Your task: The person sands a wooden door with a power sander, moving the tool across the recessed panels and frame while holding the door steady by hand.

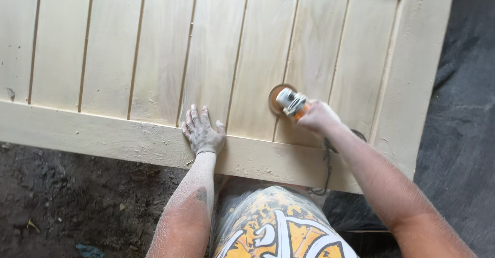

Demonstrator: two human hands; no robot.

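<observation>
Dark, lumpy earth floor [67,201] runs along the near side, and a grey tarp [459,124] covers the ground to the right. Across most of the view lies a pale wooden door [154,57], flat and slightly tilted, its near rail [103,139] running from the left edge down towards the right. Its right stile [417,72] ends short of the tarp, so open ground shows past that edge and along the whole near side; the far and left parts of the door run out of view.

Left hand [202,130] rests flat on the near rail, fingers spread and pointing away, palm down on the wood, holding nothing. Right hand [318,116] is closed around a sander [291,103], which sits on a panel board just beyond the rail, to the right of the left hand and well apart from it. A round orange-brown disc [276,94] shows under the sander's white and orange body. A dark cord [327,165] hangs from it over the rail's near edge.

Vertical boards with narrow grooves make up the panel; the wood is smooth, cream-yellow, with faint grain. The rail's near edge looks rough and crumbly. Fine white dust coats both forearms and the left hand. Orange, white and black patterned cloth [278,227] shows below, between the arms.
</observation>
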